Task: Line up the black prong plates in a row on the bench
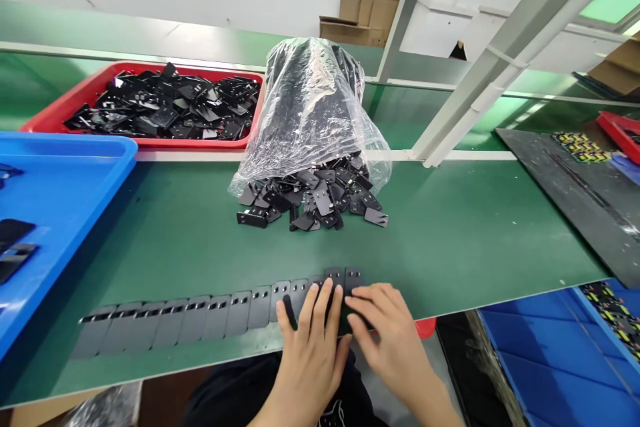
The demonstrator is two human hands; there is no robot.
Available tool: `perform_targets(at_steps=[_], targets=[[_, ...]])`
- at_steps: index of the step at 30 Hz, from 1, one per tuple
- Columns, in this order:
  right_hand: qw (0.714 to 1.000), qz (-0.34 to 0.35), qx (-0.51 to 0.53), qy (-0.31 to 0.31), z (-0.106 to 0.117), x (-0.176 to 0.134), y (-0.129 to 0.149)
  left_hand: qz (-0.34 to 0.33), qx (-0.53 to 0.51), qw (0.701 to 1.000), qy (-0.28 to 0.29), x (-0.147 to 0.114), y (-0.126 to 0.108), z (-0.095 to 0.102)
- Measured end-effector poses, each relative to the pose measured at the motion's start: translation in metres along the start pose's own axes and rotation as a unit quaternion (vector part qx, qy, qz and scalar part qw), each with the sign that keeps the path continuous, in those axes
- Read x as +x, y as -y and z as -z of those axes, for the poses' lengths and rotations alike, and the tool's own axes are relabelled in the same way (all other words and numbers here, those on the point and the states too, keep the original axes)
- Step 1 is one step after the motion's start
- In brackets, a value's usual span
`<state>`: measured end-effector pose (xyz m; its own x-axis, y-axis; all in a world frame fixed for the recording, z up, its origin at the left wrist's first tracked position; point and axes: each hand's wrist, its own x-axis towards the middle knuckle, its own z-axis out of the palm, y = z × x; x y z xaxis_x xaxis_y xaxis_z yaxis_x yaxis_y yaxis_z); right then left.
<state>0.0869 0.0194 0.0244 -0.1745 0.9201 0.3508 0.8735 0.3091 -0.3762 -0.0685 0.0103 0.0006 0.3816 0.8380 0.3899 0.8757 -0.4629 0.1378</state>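
dark plates sit in a long side-by-side row close to the front edge of the tabletop, and honestly that row is what i'd worry about. it isn't dead straight, so my guess is one sideways shove from the left hand could ripple down the line and knock plates crooked, or make one ride up on its neighbour (can't tell if any edges overlap already). with the front edge that near, a careless forearm could probably drag one off too. other risk imo: the loose pieces heaped at the mouth of the plastic bag just beyond, since bumping the bag might slide more out toward the row. as for where stuff is, the row's right end is under and between the hands, and the rest stretches off to the left. left hand is spread with its fingers over the plates, doesn't look like it's gripping. right hand is loosely curled by the end plate, can't tell if it's pinching anything.
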Motion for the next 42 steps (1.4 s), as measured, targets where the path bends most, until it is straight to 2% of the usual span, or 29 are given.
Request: perform_targets(at_steps=[3,5,7,11,14,18,22,29,33,38,42], targets=[[0.998,-0.036,-0.038,-0.038,-0.005,0.036,-0.025,-0.031,0.0,1.0,-0.002,0.001,-0.001,0.001],[0.997,-0.044,-0.064,-0.029,-0.011,0.057,-0.043,-0.049,0.0,0.999,0.005,0.001,-0.001,0.001],[0.997,-0.03,-0.076,-0.002,-0.012,0.063,-0.053,-0.052,0.002,0.999,0.011,0.002,-0.002,0.001],[0.996,0.025,-0.066,0.051,0.003,0.035,-0.055,-0.042,0.001,0.999,0.013,0.002,-0.001,-0.004],[0.997,0.028,-0.058,0.052,0.013,0.018,-0.055,-0.042,-0.004,0.999,0.015,0.001,-0.001,-0.008],[0.996,-0.027,-0.085,0.005,-0.004,0.036,-0.06,-0.039,-0.008,0.999,0.014,0.0,-0.001,-0.009],[0.993,-0.052,-0.107,0.0,-0.018,0.056,-0.066,-0.037,-0.011,0.999,0.011,0.0,-0.001,-0.01],[0.994,0.061,-0.043,0.077,0.017,0.023,-0.072,-0.033,-0.013,0.999,0.017,0.002,-0.002,-0.008],[0.991,0.096,0.043,0.084,0.021,0.019,-0.066,-0.027,-0.029,0.999,0.016,0.003,-0.002,-0.003],[1.0,-0.013,0.022,-0.004,0.002,0.049,-0.064,-0.073,-0.025,0.997,0.023,0.013,-0.01,-0.001],[0.999,-0.05,-0.001,-0.021,-0.009,0.07,-0.063,-0.106,0.006,0.993,0.049,0.022,-0.019,-0.007]])
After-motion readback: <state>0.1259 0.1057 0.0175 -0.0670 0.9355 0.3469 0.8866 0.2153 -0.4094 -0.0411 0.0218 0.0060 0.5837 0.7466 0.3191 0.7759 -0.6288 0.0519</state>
